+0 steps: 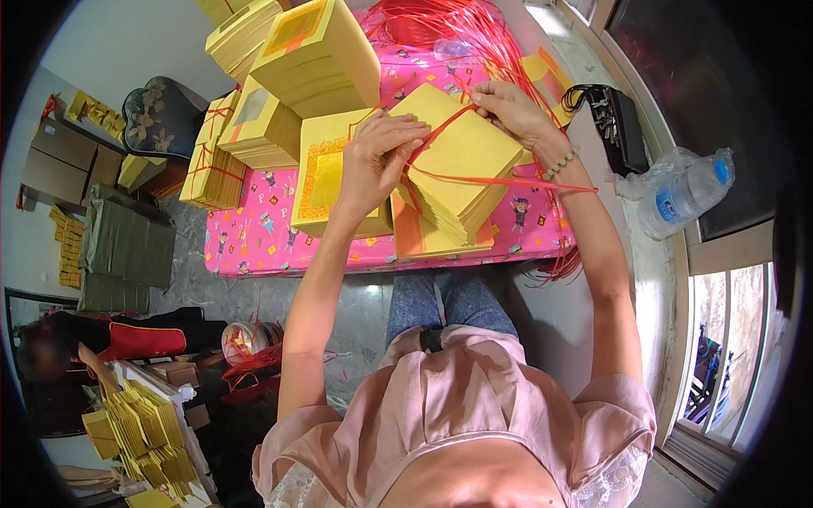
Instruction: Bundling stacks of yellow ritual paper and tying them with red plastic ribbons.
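A thick stack of yellow paper point(466, 152) stands in front of me on the pink patterned table cover, with a red plastic string point(508, 180) around it. My left hand point(381, 152) is closed at the stack's left side, its fingers gripping the red string. At the far right corner my right hand point(512, 110) pinches the same string, drawn taut across the top between both hands. A loose end trails right over my right forearm. Beneath the stack lie yellow sheets with an orange band point(408, 233).
More yellow paper stacks point(330, 63) stand at the left and back. A bundle of red strings point(423, 25) lies at the far edge. On the right sill are a black bag with keys point(616, 127) and a plastic bottle point(682, 199). Another person sits at the lower left.
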{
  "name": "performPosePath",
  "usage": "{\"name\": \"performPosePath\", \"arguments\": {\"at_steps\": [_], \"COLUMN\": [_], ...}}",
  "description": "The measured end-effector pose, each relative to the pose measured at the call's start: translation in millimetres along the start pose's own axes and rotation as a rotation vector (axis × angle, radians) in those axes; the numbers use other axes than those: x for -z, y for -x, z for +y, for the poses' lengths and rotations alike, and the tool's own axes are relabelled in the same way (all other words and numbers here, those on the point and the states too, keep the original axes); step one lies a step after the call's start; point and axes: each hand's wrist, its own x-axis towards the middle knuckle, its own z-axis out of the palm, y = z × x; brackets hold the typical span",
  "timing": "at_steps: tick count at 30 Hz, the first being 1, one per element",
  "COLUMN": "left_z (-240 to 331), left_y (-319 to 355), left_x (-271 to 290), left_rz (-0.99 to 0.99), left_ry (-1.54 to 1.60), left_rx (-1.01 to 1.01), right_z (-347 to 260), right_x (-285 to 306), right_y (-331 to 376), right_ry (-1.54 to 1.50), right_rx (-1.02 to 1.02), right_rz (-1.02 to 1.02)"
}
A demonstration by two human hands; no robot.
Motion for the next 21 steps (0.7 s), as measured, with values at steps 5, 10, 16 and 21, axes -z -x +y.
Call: {"name": "performPosePath", "arguments": {"at_steps": [5, 10, 16, 21], "left_z": [1, 0, -6, -9], "left_y": [6, 11, 21, 22], "left_x": [1, -1, -3, -3], "left_rz": [-0.005, 0.007, 0.028, 0.021], "left_ry": [0.017, 0.041, 0.131, 0.16], "left_rx": [0.072, 0.088, 0.154, 0.14], "right_z": [2, 17, 31, 35], "right_x": [-2, -3, 2, 4], "right_y": [10, 6, 0, 2], "right_ry": [-0.18, -0.217, -0.247, -0.255], "right_rx": [-0.045, -0.055, -0.092, -0.028], "right_rz": [0.027, 0.121, 0.141, 0.114]}}
